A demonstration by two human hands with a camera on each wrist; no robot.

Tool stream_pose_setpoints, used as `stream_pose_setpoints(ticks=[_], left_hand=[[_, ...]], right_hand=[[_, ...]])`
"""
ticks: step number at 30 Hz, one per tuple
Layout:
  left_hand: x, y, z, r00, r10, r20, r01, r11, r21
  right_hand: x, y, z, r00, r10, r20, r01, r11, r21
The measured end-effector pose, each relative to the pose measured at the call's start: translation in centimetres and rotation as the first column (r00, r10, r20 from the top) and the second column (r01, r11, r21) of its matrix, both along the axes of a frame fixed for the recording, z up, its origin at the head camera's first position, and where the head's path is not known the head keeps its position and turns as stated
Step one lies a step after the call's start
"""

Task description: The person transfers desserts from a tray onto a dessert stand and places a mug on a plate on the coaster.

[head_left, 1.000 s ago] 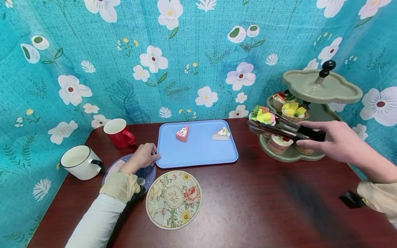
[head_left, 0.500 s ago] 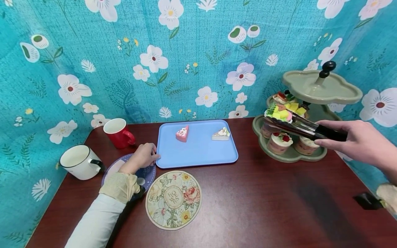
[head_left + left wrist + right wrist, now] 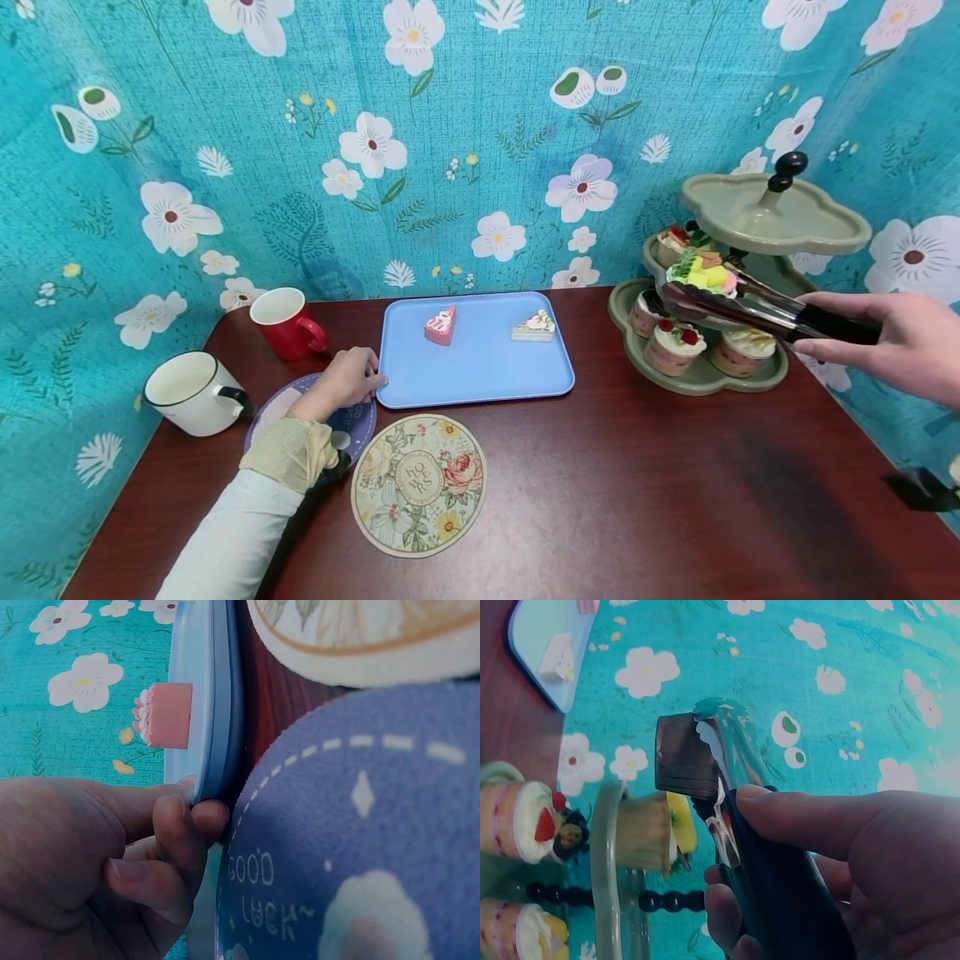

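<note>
My right hand [image 3: 903,343] grips black-handled metal tongs [image 3: 783,315] at the right. Between the tongs' tips is a toy cupcake [image 3: 705,273] with yellow and pink fruit topping; its brown cup faces the camera in the right wrist view. The cupcake hangs in front of the middle tier of a green tiered stand [image 3: 772,218]. My left hand [image 3: 345,387] pinches the left edge of a blue tray [image 3: 465,371], with the thumb on the rim. On the tray lie a pink cake slice [image 3: 440,326] and a white cake slice [image 3: 534,326].
Several dessert cups, among them a strawberry-topped cup [image 3: 676,347], stand on the lower tier. A red mug [image 3: 288,323] and a white mug [image 3: 197,393] are at the left. A purple round mat [image 3: 360,421] and a floral round mat [image 3: 420,517] lie on the table.
My right hand has carried the tongs and cupcake rightward, from left of the stand to in front of its middle tier. The left hand and the tray have stayed put.
</note>
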State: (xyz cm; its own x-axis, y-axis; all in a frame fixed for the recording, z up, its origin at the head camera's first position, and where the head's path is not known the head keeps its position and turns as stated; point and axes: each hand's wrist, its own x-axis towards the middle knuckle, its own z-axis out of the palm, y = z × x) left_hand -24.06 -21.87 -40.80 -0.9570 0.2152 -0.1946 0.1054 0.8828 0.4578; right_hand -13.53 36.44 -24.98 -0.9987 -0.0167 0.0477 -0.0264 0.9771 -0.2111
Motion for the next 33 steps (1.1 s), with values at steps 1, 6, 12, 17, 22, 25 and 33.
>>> stream_pose_setpoints(ticks=[1, 6, 12, 17, 22, 25, 33], left_hand=[[0.0, 0.0, 0.0, 1.000, -0.005, -0.008, 0.005, 1.000, 0.000], [0.0, 0.0, 0.1, 1.000, 0.017, 0.020, -0.017, 1.000, -0.011], [0.0, 0.0, 0.0, 0.999, 0.036, 0.037, -0.036, 0.999, -0.013], [0.0, 0.1, 0.0, 0.999, 0.033, 0.035, -0.032, 0.999, -0.019], [-0.2, 0.1, 0.0, 0.999, 0.024, 0.021, -0.023, 0.999, -0.032], [-0.2, 0.2, 0.0, 1.000, 0.018, 0.019, -0.018, 0.999, -0.037], [-0.2, 0.2, 0.1, 0.999, 0.025, 0.037, -0.024, 0.999, -0.037]], right_hand=[[0.1, 0.2, 0.0, 1.000, -0.003, 0.001, 0.003, 1.000, 0.003], [0.3, 1.4, 0.0, 1.000, -0.021, -0.005, 0.021, 1.000, -0.021], [0.3, 2.5, -0.3, 0.999, -0.028, -0.018, 0.027, 0.998, -0.063], [0.1, 4.0, -0.8, 0.999, -0.024, -0.033, 0.019, 0.991, -0.136], [-0.1, 5.2, -1.4, 0.996, -0.044, -0.080, 0.026, 0.978, -0.208], [0.0, 5.7, -1.8, 0.992, -0.054, -0.114, 0.030, 0.979, -0.201], [0.1, 7.9, -2.5, 0.982, -0.112, -0.153, 0.069, 0.962, -0.265]])
